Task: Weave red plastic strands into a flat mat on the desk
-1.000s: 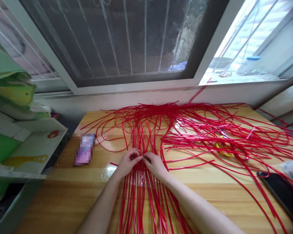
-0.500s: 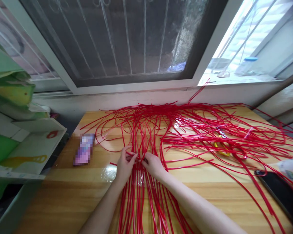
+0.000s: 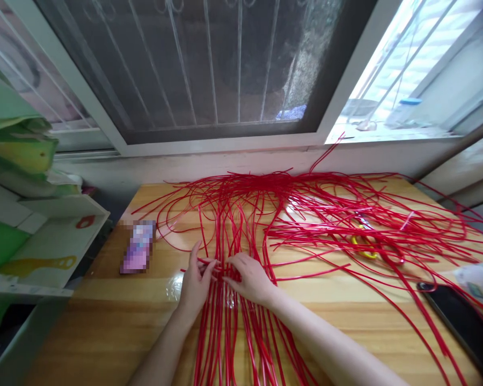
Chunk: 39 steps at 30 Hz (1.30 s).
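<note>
near the left edge of the tabletop (image 3: 116, 311) lies a blurred pink and purple thing (image 3: 139, 246). right of it, the left hand (image 3: 196, 281) has its thumb and fingers slightly curled about a red strand; whether they pinch it i cannot tell. the red strands (image 3: 261, 185) run from a tangle along the far edge down past the near edge. the right hand (image 3: 249, 276) rests over them, thumb and forefinger parted, pinching none. farther right, strands cross the yellow-handled scissors (image 3: 371, 255); a black flat object (image 3: 462, 324) lies by the right edge
</note>
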### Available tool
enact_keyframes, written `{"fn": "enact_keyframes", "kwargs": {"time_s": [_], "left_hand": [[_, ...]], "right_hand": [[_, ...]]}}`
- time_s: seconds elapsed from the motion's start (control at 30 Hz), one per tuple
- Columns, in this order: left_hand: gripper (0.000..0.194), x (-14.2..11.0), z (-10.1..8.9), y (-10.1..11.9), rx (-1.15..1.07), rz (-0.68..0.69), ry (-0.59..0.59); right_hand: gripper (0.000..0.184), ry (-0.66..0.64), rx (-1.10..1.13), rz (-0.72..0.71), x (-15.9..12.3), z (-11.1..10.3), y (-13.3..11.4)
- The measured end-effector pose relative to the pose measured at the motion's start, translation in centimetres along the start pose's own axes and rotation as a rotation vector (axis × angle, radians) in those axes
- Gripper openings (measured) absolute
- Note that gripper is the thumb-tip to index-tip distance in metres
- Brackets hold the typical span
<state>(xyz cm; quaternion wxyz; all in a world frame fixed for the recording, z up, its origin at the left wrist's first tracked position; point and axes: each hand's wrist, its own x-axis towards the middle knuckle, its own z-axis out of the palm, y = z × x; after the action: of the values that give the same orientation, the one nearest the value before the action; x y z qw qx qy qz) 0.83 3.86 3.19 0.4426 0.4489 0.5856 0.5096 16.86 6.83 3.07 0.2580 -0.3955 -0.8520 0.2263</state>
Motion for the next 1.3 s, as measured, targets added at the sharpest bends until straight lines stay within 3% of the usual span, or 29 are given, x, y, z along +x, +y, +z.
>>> {"fn": "enact_keyframes", "kwargs": {"time_s": [0.13, 0.27, 0.33, 0.43, 0.53, 0.9, 1.3], "left_hand": [[0.073, -0.6, 0.8, 2.0, -0.024, 0.094, -0.050], [0.046, 0.1, 1.4, 2.0, -0.074, 0.255, 0.043], [0.031, 0.9, 1.4, 1.4, 0.045, 0.267, -0.019], [0.018, 2.1, 1.5, 0.3, 0.330, 0.278, -0.213], [0.018, 2.6, 1.7, -0.2, 0.523, 0.310, -0.225], [0.014, 3.7, 2.1, -1.9, 0.453, 0.141, -0.047], [0.025, 4.1, 2.9, -0.1, 0.797, 0.060, -0.039]], "right_hand": [[0.016, -0.103, -0.074, 0.082, 0.8, 0.9, 0.2], [0.022, -0.089, -0.035, 0.202, 1.3, 1.6, 0.7], [0.021, -0.079, -0.024, 0.254, 1.4, 1.7, 0.7], [0.016, -0.064, -0.024, 0.332, 1.6, 1.8, 0.6], [0.018, -0.038, -0.040, 0.376, 1.5, 1.9, 0.4], [0.014, -0.006, -0.012, 0.394, 1.4, 2.0, 0.5], [0.013, 0.020, 0.017, 0.362, 1.1, 2.5, 1.0]]}}
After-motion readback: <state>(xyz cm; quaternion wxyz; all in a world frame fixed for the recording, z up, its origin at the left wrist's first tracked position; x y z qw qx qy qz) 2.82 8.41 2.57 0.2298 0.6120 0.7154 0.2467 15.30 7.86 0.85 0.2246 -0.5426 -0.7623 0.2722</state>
